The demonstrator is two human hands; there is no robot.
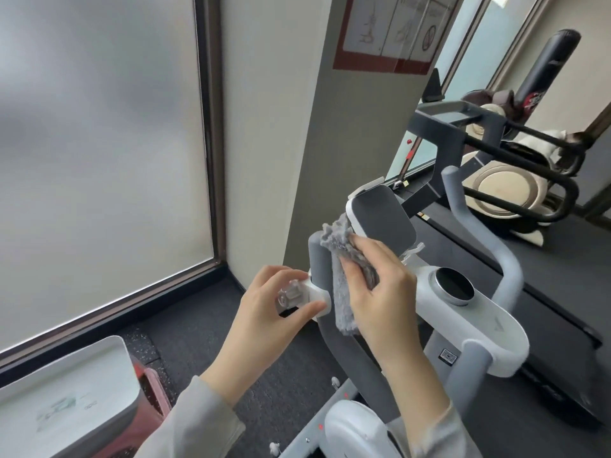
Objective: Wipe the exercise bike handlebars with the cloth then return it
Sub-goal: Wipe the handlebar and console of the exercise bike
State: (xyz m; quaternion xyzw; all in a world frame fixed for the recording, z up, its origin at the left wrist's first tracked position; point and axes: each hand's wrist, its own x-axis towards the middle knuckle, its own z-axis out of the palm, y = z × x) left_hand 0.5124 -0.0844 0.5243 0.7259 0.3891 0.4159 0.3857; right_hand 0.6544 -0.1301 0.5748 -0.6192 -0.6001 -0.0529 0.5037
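Observation:
The exercise bike's grey left handlebar (318,259) rises in the middle of the view. My right hand (380,285) presses a fluffy grey cloth (340,279) against it, fingers curled over the cloth. My left hand (274,305) pinches a white clamp with a clear knob (297,294) on the bar's left side. The right handlebar (502,256) curves up bare beyond the white console with its round dial (454,285). A tilted dark screen (383,219) stands above the cloth.
A frosted window (99,143) and a pillar stand ahead. A white tray (66,391) sits at lower left over something pink. A treadmill (529,292) lies to the right, with other dark gym gear behind it.

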